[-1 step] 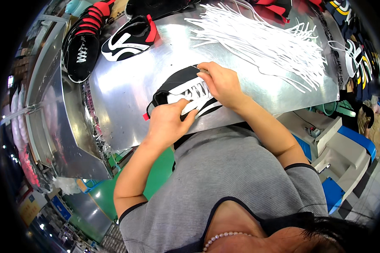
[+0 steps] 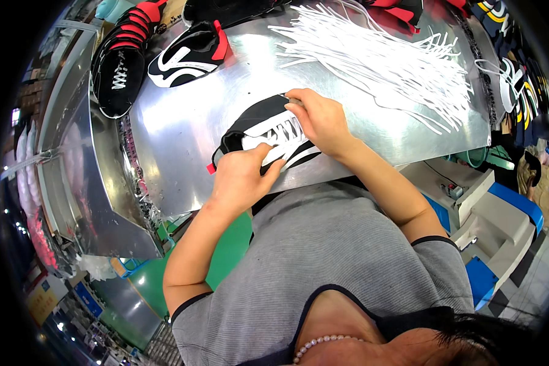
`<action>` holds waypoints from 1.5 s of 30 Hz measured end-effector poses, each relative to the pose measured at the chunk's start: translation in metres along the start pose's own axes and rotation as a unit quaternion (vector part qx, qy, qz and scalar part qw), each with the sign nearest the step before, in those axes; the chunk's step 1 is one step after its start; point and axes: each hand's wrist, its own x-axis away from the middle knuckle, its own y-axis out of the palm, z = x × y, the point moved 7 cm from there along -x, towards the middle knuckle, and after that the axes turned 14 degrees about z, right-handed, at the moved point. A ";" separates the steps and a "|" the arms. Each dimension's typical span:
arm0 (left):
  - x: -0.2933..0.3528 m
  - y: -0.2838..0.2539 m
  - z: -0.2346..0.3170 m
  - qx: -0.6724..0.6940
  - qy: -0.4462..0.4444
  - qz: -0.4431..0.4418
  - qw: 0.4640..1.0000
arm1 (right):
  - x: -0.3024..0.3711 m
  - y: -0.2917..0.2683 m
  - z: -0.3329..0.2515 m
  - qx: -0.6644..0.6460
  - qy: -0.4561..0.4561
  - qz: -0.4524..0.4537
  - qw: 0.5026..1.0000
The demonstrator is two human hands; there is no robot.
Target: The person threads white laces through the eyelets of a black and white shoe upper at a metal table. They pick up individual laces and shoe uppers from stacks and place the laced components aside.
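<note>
A black and white shoe upper (image 2: 253, 129) with a red tab at its heel end lies on the metal table (image 2: 183, 140), close to its near edge. White lacing crosses its middle. My left hand (image 2: 241, 180) is closed on its near side by the lacing, thumb and index finger on the white part; its other fingers are hidden. At the toe end, my right hand (image 2: 323, 125) pinches the upper's edge between thumb and fingers. A large bundle of loose white shoelaces (image 2: 378, 61) is spread on the table beyond my right hand.
Another black, white and red upper (image 2: 189, 58) lies at the far left. Beside it is a stack of black uppers with red parts (image 2: 119, 73). More uppers (image 2: 521, 91) hang or lie past the table's right end. A beige and blue machine or cabinet (image 2: 488, 226) stands at the lower right.
</note>
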 end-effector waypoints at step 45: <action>-0.130 -0.146 -0.238 -0.016 -0.051 0.536 0.843 | -0.186 0.007 0.167 0.322 -0.069 -0.126 0.936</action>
